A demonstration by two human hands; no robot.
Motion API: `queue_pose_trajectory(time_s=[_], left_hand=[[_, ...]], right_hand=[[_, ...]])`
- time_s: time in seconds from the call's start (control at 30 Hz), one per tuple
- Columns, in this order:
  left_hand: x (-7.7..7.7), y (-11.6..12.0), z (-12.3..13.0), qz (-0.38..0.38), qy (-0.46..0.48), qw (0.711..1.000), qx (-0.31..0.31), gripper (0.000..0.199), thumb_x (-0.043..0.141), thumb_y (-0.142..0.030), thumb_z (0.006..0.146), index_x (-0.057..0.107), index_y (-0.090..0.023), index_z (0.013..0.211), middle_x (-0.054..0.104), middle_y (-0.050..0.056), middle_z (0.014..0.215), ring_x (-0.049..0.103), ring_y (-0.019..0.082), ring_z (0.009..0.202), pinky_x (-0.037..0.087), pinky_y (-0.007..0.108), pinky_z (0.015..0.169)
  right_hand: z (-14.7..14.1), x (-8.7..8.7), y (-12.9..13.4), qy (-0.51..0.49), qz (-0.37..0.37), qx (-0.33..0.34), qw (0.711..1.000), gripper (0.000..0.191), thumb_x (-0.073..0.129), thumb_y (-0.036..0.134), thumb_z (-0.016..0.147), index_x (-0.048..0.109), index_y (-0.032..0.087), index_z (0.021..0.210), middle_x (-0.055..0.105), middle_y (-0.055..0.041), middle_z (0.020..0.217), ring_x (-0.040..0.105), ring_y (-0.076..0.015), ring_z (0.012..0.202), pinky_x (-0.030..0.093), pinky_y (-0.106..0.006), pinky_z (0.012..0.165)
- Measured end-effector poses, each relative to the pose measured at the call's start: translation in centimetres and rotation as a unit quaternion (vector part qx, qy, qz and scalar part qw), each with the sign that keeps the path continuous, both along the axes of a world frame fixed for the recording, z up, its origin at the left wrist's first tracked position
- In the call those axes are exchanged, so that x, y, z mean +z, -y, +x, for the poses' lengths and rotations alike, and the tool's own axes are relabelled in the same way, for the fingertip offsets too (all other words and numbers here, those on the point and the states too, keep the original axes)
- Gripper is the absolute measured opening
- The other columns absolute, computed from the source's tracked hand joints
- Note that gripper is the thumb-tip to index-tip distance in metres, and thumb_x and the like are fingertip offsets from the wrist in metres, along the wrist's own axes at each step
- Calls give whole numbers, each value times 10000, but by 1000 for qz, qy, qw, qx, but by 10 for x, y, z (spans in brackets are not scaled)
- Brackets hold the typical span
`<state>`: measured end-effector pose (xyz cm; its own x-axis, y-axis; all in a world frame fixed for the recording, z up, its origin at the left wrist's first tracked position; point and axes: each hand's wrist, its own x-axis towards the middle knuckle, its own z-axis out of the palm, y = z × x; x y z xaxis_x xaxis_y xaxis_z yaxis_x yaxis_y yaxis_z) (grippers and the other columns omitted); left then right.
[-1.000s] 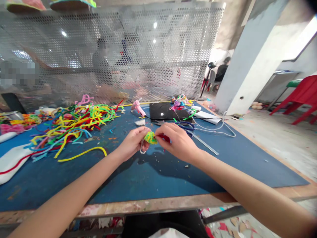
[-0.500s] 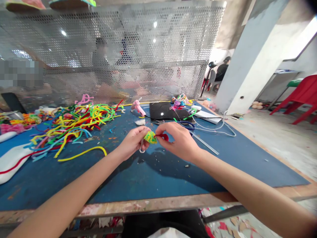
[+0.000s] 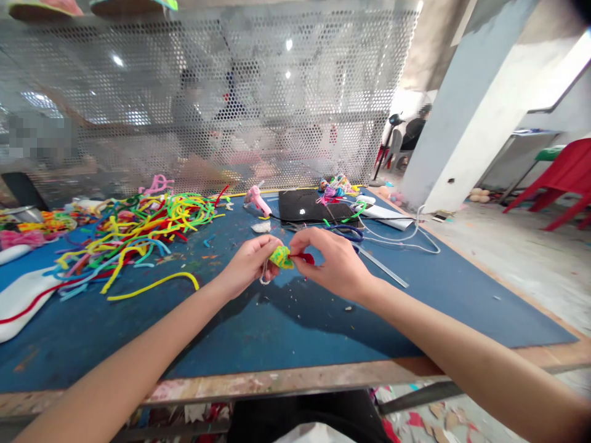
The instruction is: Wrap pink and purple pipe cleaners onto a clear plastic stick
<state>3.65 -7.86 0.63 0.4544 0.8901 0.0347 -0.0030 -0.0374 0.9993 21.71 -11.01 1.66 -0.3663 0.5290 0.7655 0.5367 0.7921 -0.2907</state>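
Above the middle of the blue table mat, my left hand (image 3: 253,264) pinches a small yellow-green fuzzy bundle (image 3: 281,258) that looks made of twisted pipe cleaner. A short beaded chain (image 3: 265,275) hangs below those fingers. My right hand (image 3: 335,261) is closed at the bundle's right side, gripping a red fuzzy piece (image 3: 305,258) that meets the yellow-green one. Its fingertips hide part of the red piece, so I cannot tell how the two are joined.
A heap of colourful pipe cleaners (image 3: 170,215) spreads across the left. Behind my hands are a pink glue gun (image 3: 257,201), a black tray-like box (image 3: 298,207) and a clear stick (image 3: 383,267). A white cable (image 3: 418,246) curls at right; a perforated metal screen (image 3: 277,92) stands behind.
Both hands stay almost where they were. The yellow-green bundle has turned slightly, and the red piece sits a little differently in my right fingers.
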Motion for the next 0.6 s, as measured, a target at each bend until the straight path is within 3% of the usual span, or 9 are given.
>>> queue_pose_trajectory(time_s=[0.6], left_hand=[[0,1,2,3,-1,1000,1,370,621,-502,751,507,-156,819,538,-43,499,468,62,376,376,147,376]], right_hand=[[-1,2,3,17,-42,-3,999,164,500,61,701,505,197,793,616,4,732,550,-106,644,413,-211,636]])
